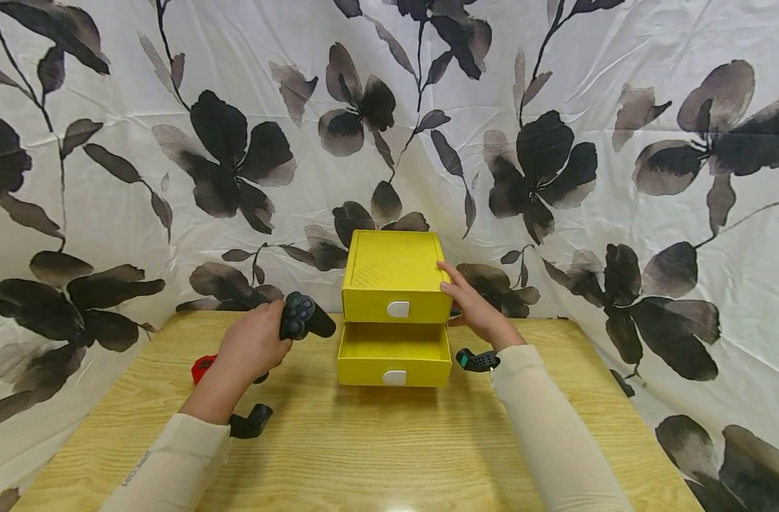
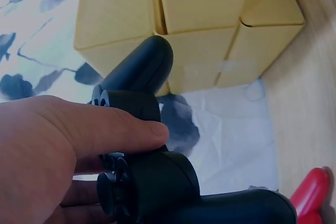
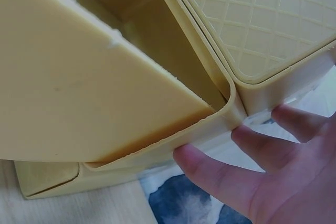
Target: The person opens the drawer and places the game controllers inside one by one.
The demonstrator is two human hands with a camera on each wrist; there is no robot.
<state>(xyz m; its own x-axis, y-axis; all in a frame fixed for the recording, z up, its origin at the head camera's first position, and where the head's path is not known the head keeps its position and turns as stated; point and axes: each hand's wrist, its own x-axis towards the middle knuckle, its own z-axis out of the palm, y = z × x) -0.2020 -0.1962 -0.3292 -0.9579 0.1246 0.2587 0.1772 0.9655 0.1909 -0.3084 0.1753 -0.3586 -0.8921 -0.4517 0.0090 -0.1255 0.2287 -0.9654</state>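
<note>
Black game controller (image 1: 302, 318), matte and two-horned, with a cluster of small round buttons on its face, sits in the left hand (image 1: 251, 345), whose fingers and thumb curl round one grip; it is held above the desk (image 1: 389, 448), just left of the yellow drawer box (image 1: 394, 274). The left wrist view shows the thumb (image 2: 121, 129) lying across the controller's body, one rounded horn pointing toward the box. A red object (image 1: 201, 368) lies on the desk just behind that hand, mostly hidden. The drawer box is plain yellow plastic with two drawers, each with a white tab handle; the upper drawer is closed, the lower drawer (image 1: 394, 353) pulled out and showing a bare yellow inside. The right hand (image 1: 475, 302) rests against the box's right side at the top edge, fingers fairly straight and lightly spread, gripping nothing. Flower-printed cloth (image 1: 619, 178) hangs behind the desk.
</note>
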